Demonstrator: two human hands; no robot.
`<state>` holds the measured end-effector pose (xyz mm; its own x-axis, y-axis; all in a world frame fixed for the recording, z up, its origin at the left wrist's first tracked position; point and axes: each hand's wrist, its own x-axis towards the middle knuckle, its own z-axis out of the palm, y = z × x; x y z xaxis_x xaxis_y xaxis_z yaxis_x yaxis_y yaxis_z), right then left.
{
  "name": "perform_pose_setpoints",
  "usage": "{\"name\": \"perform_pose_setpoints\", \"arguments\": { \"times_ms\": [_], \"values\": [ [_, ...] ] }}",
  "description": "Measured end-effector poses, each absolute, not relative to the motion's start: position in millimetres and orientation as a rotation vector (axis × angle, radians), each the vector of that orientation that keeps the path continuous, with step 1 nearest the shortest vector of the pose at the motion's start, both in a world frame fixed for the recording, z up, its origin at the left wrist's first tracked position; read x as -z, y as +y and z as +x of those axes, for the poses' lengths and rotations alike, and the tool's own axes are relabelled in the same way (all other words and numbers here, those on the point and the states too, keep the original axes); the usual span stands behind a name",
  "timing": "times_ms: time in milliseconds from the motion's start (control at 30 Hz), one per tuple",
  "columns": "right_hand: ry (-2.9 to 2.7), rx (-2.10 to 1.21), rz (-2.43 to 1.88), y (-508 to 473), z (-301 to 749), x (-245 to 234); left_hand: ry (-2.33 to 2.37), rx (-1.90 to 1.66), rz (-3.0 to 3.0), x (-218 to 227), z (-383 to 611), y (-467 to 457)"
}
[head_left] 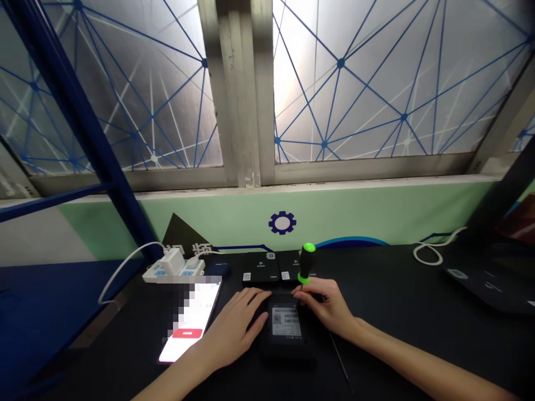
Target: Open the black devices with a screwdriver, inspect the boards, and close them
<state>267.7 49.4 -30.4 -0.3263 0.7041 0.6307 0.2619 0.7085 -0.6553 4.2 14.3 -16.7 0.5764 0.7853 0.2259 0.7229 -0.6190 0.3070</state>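
A black rectangular device with a white printed label lies on the dark table in front of me. My left hand rests at its left side, fingers stretched and apart, the fingertips at its upper left edge. My right hand pinches the lower end of a screwdriver with a black and green handle. The screwdriver stands nearly upright over the device's upper right corner; its tip is hidden by my fingers. Below my right wrist, a thin dark rod lies on the table.
Two black boxes sit behind the device. To the left are a lit phone, a power strip with a white charger, and cables. A flat black device and a white cable lie at right. A green wall stands behind.
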Motion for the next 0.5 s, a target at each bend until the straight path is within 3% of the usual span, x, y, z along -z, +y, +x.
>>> {"name": "perform_pose_setpoints", "arguments": {
  "times_ms": [500],
  "values": [
    [-1.885,-0.656,-0.852,49.5,266.1,32.8,1.262,-0.531,2.642,15.7,4.3,13.1]
  ]
}}
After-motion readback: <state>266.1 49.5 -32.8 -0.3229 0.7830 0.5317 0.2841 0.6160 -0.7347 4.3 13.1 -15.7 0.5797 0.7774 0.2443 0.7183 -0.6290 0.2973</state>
